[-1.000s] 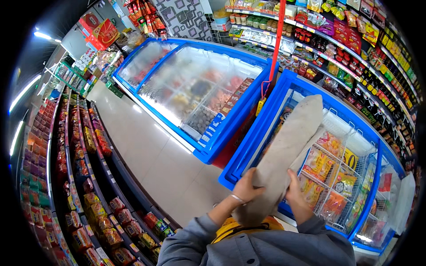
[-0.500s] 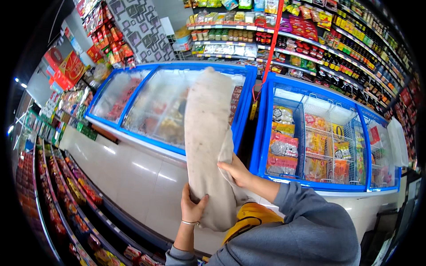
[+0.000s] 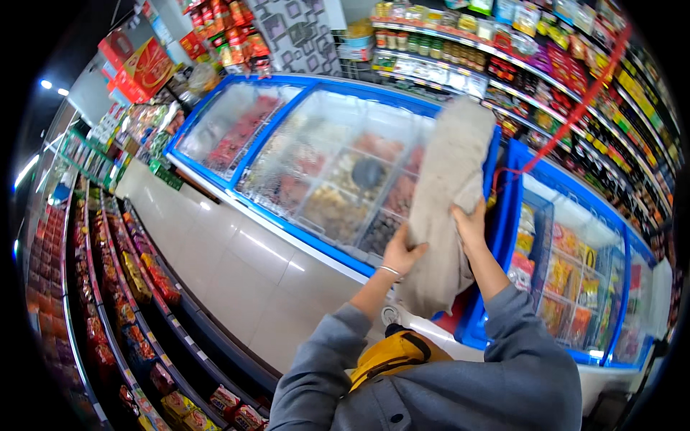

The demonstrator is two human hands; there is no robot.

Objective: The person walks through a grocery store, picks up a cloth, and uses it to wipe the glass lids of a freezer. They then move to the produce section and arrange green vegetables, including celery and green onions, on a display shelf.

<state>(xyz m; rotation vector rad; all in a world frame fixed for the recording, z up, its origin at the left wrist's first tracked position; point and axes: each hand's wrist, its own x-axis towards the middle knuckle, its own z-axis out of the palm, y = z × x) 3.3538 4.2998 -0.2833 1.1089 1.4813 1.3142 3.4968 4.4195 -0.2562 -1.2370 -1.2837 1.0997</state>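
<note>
1. Holding the folded cloth point(image 3: 449, 194) well calls for an even grip on both long edges, I judge, since its far end reaches well beyond the fingers and could flop.
2. The left hand point(image 3: 402, 255) has its thumb and fingers parted at the cloth's left edge; the right hand point(image 3: 471, 223) grips the right edge a little higher. Fingertips behind the cloth are hidden, so I cannot tell how tight either hold is.
3. The cloth stands right of the frame's centre, over the right end of the blue-rimmed freezer point(image 3: 273, 136). Steering clear of the red strap point(image 3: 575, 118) at upper right seems wise.
4. It looks long, greyish-beige and soft, with a blunt upper end and a creased, uneven lower end.
</note>
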